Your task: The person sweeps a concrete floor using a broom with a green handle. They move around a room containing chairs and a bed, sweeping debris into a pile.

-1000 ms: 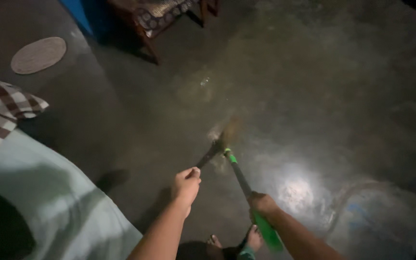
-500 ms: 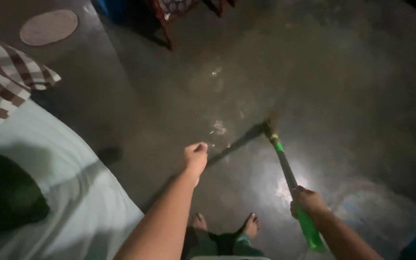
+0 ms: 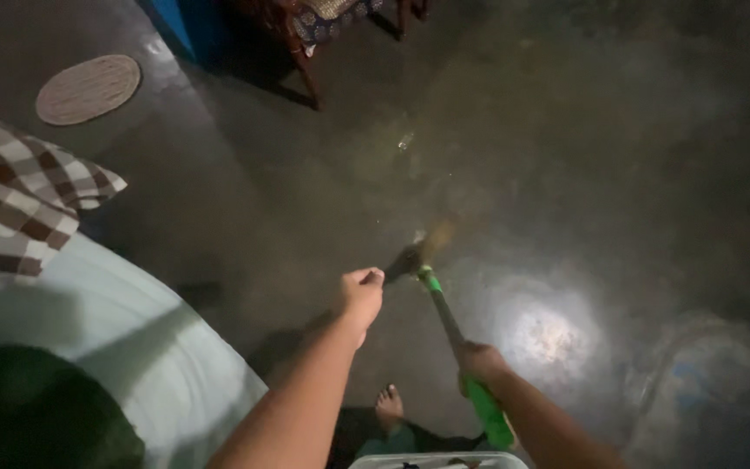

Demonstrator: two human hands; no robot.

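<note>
The sweeping looks to be mid-way at best: a small pale scatter of debris [image 3: 418, 236] lies on the dark concrete floor [image 3: 618, 156] just past the head of the broom [image 3: 431, 287], and another little glinting scrap [image 3: 405, 141] sits farther out from the broom head, toward the wooden chair [image 3: 301, 35] at the top of the room, so I judge there is floor left to cover on that side. Nothing like a gathered pile shows near the broom, and whether the floor to its right is already clean I cannot tell in this dim light, apart from the bright patch of reflected light [image 3: 547, 334] shining just right of the handle. The right hand [image 3: 479, 363] is wrapped closed around the broom's handle low down, near the green grip, the forearm running back toward the body and the stick slanting away from it so the bristles meet the floor ahead. The left hand [image 3: 361, 293] holds nothing; it is curled into a loose fist, arm stretched forward, hanging in the air just left of the broom head. One bare foot [image 3: 388, 406] shows below, left of the green grip. Well to the left of the broom lie a pale sheet [image 3: 132, 347] with a checked cloth [image 3: 19, 208] on it, and beyond them a round mat [image 3: 88, 89].
</note>
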